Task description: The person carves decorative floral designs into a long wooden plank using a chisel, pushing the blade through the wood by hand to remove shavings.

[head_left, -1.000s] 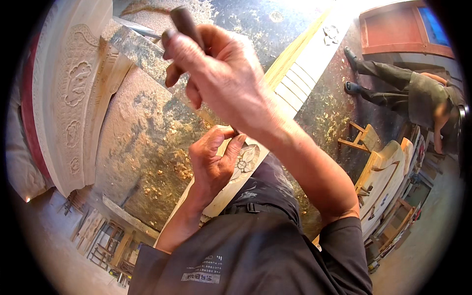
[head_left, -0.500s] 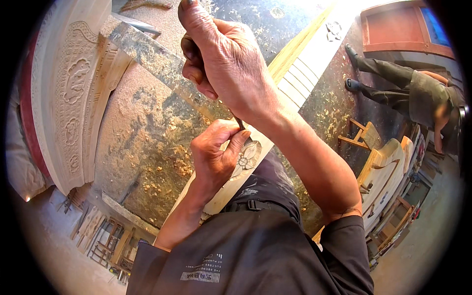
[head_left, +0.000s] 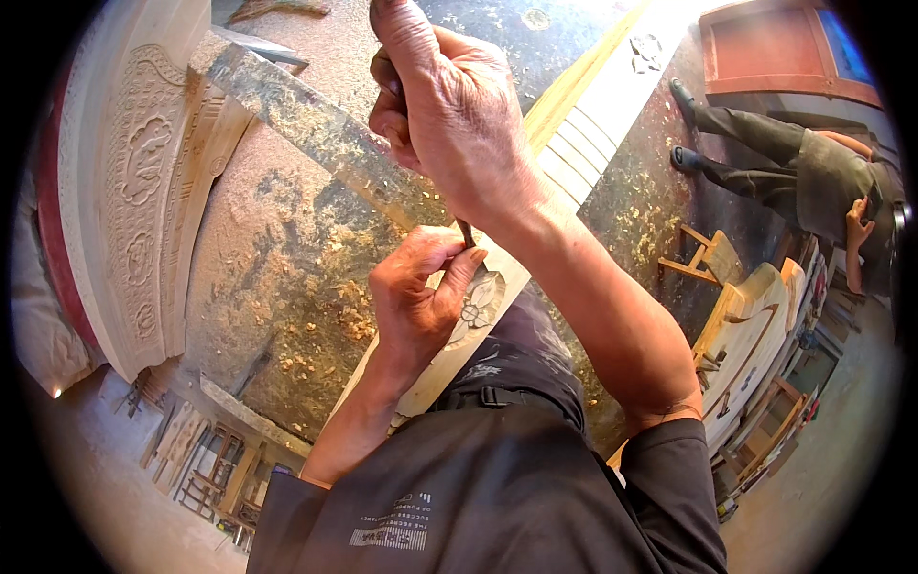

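Note:
A pale wooden board [head_left: 574,177] runs diagonally under my hands, with a flower carved in relief [head_left: 480,304] near my waist. My right hand [head_left: 464,129] is closed in a fist, thumb up, around the upper part of a carving chisel; the handle is mostly hidden by the fist. Between both hands shows the chisel's dark, thin shank [head_left: 466,232]. My left hand [head_left: 416,292] pinches the chisel low down, thumb against fingers, just at the upper left of the carved flower. The chisel's tip is hard to make out by the thumb.
A large carved wooden panel [head_left: 143,191] stands at the left. A dusty beam [head_left: 316,129] crosses the shaving-strewn surface. Another carved flower [head_left: 646,54] marks the board's far end. At right are a small wooden stool [head_left: 712,258], a person [head_left: 832,182] and curved wooden pieces [head_left: 741,368].
My right fist has tilted and shifted slightly to the right, with the chisel still in it. My left hand has hardly moved. The other person's hand has come in front of their body.

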`<state>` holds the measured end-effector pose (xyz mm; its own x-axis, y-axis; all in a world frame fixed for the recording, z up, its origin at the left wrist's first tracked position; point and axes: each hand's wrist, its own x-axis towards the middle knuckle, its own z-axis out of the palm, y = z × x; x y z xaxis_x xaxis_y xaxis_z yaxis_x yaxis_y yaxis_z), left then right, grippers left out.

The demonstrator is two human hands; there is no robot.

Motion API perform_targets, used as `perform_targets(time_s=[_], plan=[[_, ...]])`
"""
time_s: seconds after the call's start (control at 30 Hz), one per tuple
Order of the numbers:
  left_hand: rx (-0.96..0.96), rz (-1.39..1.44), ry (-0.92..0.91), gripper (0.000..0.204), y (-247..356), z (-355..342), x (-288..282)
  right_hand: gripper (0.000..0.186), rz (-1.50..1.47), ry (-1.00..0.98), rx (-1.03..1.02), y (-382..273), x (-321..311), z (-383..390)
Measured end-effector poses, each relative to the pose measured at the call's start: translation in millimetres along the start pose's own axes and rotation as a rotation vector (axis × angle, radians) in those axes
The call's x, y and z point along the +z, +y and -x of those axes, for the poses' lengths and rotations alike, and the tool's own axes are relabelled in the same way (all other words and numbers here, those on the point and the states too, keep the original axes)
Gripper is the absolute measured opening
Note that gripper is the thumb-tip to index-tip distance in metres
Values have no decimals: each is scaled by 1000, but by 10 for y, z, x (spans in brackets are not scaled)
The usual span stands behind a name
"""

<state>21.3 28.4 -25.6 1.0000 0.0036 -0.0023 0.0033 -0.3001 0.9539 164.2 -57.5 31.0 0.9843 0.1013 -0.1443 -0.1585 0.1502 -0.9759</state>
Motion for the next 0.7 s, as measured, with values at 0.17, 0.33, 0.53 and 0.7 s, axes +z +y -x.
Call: perform_targets(time_s=[0.17, 0.33, 0.53, 0.7], plan=[[-25, 15, 7, 11, -20, 5, 21, 66, -44, 23, 42, 46, -55, -50], [-41, 46, 20, 11, -53, 6, 41, 63, -41, 27, 92, 103, -41, -108], [-79, 37, -6, 10, 37, -3, 23, 62, -85, 28, 122, 176, -65, -151], [-103, 2, -11, 10, 55, -6, 16, 58, -151, 30, 155, 237, -53, -188]])
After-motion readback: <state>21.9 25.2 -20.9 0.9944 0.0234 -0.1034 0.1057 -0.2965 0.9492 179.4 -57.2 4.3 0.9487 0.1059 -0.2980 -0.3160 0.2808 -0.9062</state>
